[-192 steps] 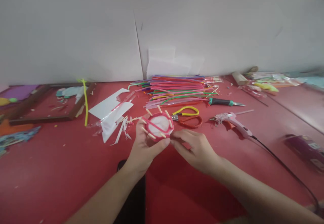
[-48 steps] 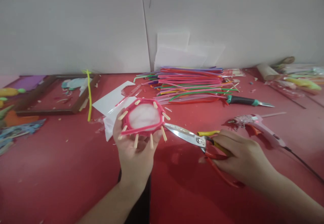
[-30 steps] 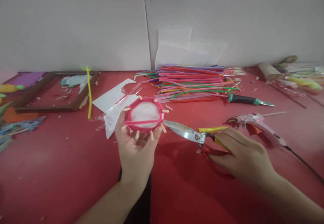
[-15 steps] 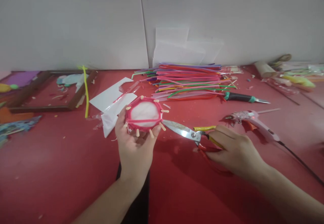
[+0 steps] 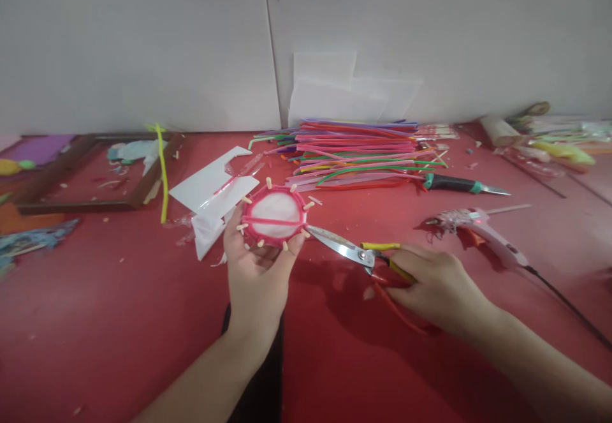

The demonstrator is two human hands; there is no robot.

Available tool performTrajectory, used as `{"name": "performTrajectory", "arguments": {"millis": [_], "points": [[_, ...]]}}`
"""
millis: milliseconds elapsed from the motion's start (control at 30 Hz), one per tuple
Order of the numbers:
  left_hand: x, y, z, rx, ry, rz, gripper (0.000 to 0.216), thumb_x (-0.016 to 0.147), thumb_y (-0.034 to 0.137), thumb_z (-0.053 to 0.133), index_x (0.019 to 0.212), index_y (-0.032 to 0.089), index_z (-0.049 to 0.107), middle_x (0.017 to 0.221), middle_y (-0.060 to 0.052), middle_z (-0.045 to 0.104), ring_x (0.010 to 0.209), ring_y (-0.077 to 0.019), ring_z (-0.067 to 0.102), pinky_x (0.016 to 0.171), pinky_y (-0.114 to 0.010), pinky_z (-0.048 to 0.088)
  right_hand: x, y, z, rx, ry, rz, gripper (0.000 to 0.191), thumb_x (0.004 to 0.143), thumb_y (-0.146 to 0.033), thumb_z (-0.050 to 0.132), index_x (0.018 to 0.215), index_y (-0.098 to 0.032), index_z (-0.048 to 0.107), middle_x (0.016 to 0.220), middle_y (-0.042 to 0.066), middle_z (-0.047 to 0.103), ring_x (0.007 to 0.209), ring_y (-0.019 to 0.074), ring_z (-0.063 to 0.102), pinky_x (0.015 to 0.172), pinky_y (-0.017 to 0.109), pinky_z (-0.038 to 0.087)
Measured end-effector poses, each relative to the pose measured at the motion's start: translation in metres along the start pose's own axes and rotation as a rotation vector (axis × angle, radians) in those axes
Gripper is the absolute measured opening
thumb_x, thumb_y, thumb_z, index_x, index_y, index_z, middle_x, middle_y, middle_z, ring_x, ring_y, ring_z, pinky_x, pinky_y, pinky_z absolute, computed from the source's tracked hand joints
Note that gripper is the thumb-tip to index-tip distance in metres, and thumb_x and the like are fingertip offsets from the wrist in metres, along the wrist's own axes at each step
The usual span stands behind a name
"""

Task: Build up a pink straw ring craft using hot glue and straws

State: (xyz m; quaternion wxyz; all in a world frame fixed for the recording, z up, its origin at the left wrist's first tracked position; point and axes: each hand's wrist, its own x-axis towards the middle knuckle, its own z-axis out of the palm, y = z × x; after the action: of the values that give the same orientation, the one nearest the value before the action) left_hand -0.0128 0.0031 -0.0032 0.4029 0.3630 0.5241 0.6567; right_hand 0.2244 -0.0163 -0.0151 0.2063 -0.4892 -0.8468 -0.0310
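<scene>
My left hand [image 5: 258, 276] is closed round a small pink woven basket [image 5: 275, 222] with a white bottom and several pale wooden sticks poking out around its rim. A pink strand crosses its opening. My right hand [image 5: 437, 282] grips a pair of scissors [image 5: 347, 248] with yellow and red handles. Their blade tips touch, or nearly touch, the right side of the basket beside my left thumb. Whether the tips hold anything between them I cannot tell.
Behind the hands lies a pile of coloured pipe cleaners [image 5: 358, 155], with a black-handled knife [image 5: 454, 184] beside it. A pink glue gun [image 5: 497, 235] with a cord lies at right. White paper pieces [image 5: 205, 184] and a brown frame [image 5: 76, 206] are at left.
The pink basket has tilted in my left hand, its sticks now pointing more toward me. My right hand and the scissors have shifted slightly left.
</scene>
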Motion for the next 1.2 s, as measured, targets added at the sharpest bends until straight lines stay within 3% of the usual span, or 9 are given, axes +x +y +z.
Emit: {"name": "performTrajectory", "arguments": {"millis": [233,400,633,767,867,933,1033,1133,1200], "points": [[-0.002,0.006,0.002,-0.005,-0.006,-0.039,0.079,0.071,0.021,0.089,0.139,0.028,0.05,0.114,-0.006,0.075,0.096,-0.0201,0.077,0.088,-0.03,0.062,0.005,0.0,-0.002,0.099,-0.004,-0.016,0.047,0.094,-0.052,0.058,0.059,-0.021,0.05,0.053,-0.003,0.051,0.044,0.0099,0.047,0.047,0.023,0.036],[0.0,0.002,0.001,-0.051,0.003,-0.041,0.079,0.07,0.021,0.089,0.139,0.031,0.05,0.115,-0.004,0.074,0.099,-0.0181,0.075,0.089,-0.028,0.06,0.008,-0.002,-0.003,0.196,0.009,-0.016,0.043,0.095,-0.043,0.057,0.059,-0.021,0.047,0.053,-0.004,0.05,0.045,0.0082,0.045,0.046,0.021,0.034],[0.004,0.002,0.0,-0.196,-0.005,-0.103,0.076,0.069,0.018,0.09,0.133,0.036,0.053,0.109,0.001,0.074,0.096,-0.0152,0.072,0.092,-0.031,0.058,0.011,0.009,-0.002,0.151,0.116,0.07,0.048,0.088,-0.045,0.064,0.057,-0.023,0.036,0.053,-0.006,0.039,0.046,0.0086,0.036,0.046,0.024,0.028],[0.003,0.004,0.001,-0.265,-0.054,-0.127,0.07,0.069,0.018,0.09,0.127,0.038,0.058,0.102,0.005,0.074,0.09,-0.0127,0.071,0.094,-0.032,0.057,0.01,0.013,0.003,0.075,0.094,0.207,0.035,0.086,-0.045,0.066,0.063,-0.021,0.055,0.055,-0.002,0.053,0.048,0.0114,0.048,0.048,0.026,0.033],[0.002,0.003,0.0,-0.305,-0.13,-0.169,0.06,0.07,0.019,0.089,0.121,0.036,0.062,0.09,0.006,0.073,0.085,-0.0121,0.071,0.092,-0.031,0.059,0.006,0.015,0.01,0.058,0.024,0.296,0.018,0.084,-0.037,0.068,0.086,-0.02,0.071,0.068,0.001,0.069,0.057,0.0162,0.062,0.053,0.027,0.042],[0.003,0.003,0.0,-0.373,-0.2,-0.228,0.054,0.071,0.019,0.089,0.117,0.035,0.065,0.084,0.006,0.072,0.084,-0.0123,0.072,0.088,-0.03,0.061,0.004,0.015,0.013,0.055,0.007,0.319,0.022,0.085,-0.035,0.067,0.1,-0.02,0.073,0.082,0.004,0.075,0.071,0.0204,0.069,0.061,0.03,0.049],[0.004,0.005,0.0,-0.466,-0.267,-0.332,0.05,0.071,0.018,0.089,0.113,0.032,0.066,0.082,0.006,0.073,0.083,-0.012,0.073,0.086,-0.028,0.062,0.004,0.012,0.014,0.048,0.07,0.284,0.022,0.09,-0.036,0.063,0.101,-0.02,0.075,0.096,0.008,0.076,0.087,0.0258,0.071,0.079,0.038,0.055],[0.004,0.007,0.001,-0.491,-0.273,-0.404,0.052,0.066,0.016,0.091,0.11,0.03,0.067,0.077,0.006,0.072,0.081,-0.0126,0.074,0.084,-0.028,0.063,0.01,-0.002,0.004,0.197,0.173,0.267,0.02,0.093,-0.034,0.06,0.094,-0.022,0.076,0.097,0.008,0.076,0.09,0.0246,0.071,0.085,0.041,0.056],[0.003,0.008,0.003,-0.486,-0.272,-0.43,0.053,0.063,0.016,0.092,0.108,0.03,0.068,0.074,0.006,0.072,0.079,-0.0132,0.074,0.084,-0.029,0.064,0.019,-0.015,-0.005,0.463,0.132,0.319,0.02,0.094,-0.033,0.06,0.102,-0.023,0.074,0.101,0.008,0.077,0.092,0.0216,0.073,0.084,0.037,0.058]]}}
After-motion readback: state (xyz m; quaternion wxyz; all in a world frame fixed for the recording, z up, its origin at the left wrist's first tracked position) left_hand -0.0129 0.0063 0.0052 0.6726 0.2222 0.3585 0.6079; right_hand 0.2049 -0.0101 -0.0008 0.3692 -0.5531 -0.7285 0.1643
